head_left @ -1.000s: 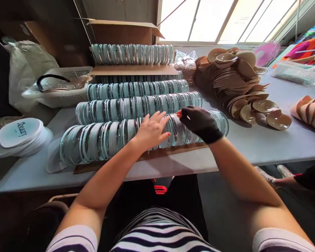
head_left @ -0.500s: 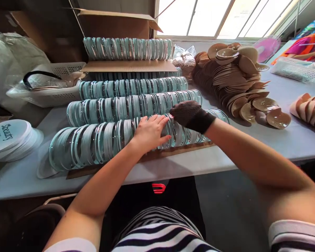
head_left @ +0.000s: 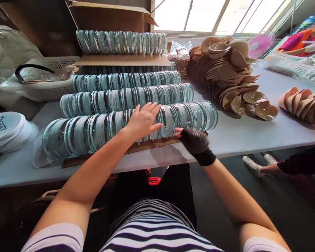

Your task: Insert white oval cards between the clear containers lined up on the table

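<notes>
A front row of round, clear-rimmed discs with pale bands [head_left: 86, 134] stands on edge, packed face to face on a strip of brown cardboard [head_left: 139, 147]. My left hand [head_left: 144, 120] lies flat across the top of this row near its middle, fingers stretched out. My right hand [head_left: 196, 141], in a black mesh fingerless glove, is low at the row's near side, right of the left hand. Its fingers are curled together, with the bare tips close to the discs' lower edges. Whatever they may pinch is hidden.
More disc rows [head_left: 126, 96] stand behind, one on a cardboard box [head_left: 120, 60]. At left are a stack of white printed discs [head_left: 7, 131] and a white basket [head_left: 55, 87]. Brown cup-shaped pieces [head_left: 220, 70] are heaped at right. Another person's shoes [head_left: 253, 166] show below the table.
My right hand has moved from the top of the front row down to its near side. My left hand stays on the row. The view has shifted slightly.
</notes>
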A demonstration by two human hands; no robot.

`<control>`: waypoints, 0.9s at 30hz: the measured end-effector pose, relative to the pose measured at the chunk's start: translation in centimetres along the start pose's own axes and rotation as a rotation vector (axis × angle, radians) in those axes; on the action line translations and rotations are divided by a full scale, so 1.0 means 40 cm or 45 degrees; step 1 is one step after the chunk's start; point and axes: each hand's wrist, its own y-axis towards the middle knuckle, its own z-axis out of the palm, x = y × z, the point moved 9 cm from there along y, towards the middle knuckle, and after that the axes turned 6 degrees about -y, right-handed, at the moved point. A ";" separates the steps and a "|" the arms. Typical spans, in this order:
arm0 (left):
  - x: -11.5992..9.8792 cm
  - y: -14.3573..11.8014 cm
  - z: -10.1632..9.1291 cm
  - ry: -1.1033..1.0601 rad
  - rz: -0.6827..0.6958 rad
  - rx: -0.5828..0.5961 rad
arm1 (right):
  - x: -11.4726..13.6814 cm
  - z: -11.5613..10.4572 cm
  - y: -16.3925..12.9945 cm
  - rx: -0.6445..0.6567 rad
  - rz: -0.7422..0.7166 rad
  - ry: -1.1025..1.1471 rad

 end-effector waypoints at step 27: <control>-0.101 0.119 0.077 -0.041 0.065 -0.026 | -0.108 0.028 0.027 0.105 0.026 -0.252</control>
